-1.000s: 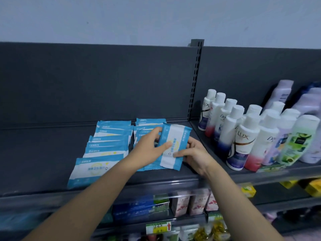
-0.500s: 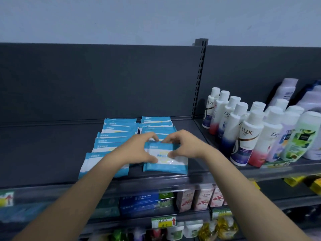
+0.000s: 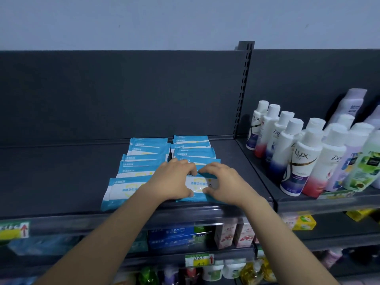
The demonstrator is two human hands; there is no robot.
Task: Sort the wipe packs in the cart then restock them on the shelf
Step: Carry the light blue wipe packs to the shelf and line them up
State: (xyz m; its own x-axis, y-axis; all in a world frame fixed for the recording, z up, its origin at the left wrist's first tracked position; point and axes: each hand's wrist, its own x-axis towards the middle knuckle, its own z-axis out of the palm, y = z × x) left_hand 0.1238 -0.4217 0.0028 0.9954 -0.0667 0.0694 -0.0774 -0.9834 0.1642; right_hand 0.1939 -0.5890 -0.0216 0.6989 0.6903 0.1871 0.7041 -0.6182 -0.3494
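Centre of frame: the left hand [image 3: 172, 179] and right hand [image 3: 223, 183] both pinch the front wipe pack [image 3: 197, 185], which lies flat on the shelf [image 3: 61, 182]. The pack is probably light, soft and slick-filmed, so it is best gripped along opposite edges.

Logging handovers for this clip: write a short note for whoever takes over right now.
Left hand: grips the front wipe pack at its left end.
Right hand: grips its right end.
The pack lies flat at the front of the right row on the shelf; a second row lies to its left.
Done: two rows laid.
Left: let go; the cart is out of view, remaining stock unknown.
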